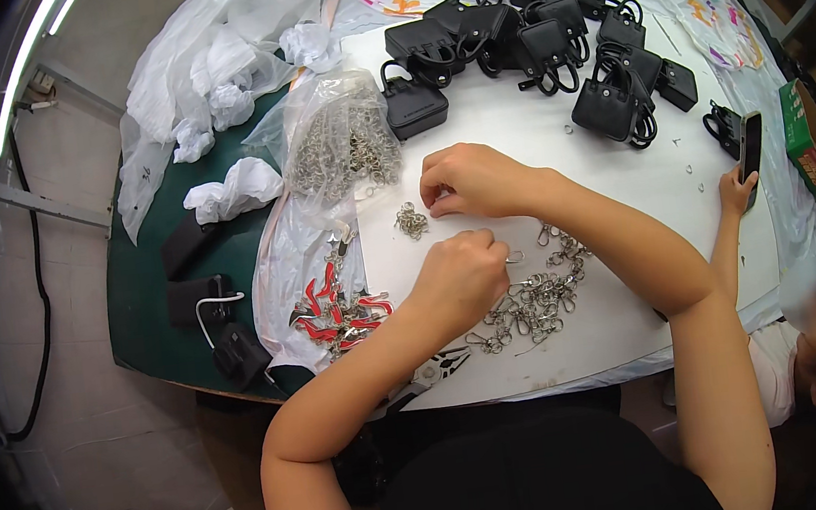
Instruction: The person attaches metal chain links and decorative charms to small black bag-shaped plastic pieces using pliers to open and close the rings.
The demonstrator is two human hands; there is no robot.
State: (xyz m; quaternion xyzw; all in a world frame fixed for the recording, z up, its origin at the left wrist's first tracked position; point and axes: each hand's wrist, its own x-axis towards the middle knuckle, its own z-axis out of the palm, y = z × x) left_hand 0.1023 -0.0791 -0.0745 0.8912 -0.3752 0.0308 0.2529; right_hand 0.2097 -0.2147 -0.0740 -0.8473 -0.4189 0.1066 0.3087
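My left hand [462,271] is closed, and the silver end of a metal clasp [516,257] sticks out beside its fingers. Just beyond it, my right hand [482,182] bends its fingers down to the white work surface. Its fingertips come together at the edge of a small pile of metal rings [410,221]; whatever they pinch is too small to make out. Nearer to me and to the right lies a loose heap of silver swivel clasps [533,309], partly under my right forearm. Red-and-silver charms [339,310] are heaped to the left of my left wrist.
A clear plastic bag of metal rings [340,147] stands beyond the small pile. Several small black handbags [545,46] crowd the far side. Crumpled white plastic [205,66] covers the far left. At right, another person's hand [735,189] holds a phone [750,150] by the table edge.
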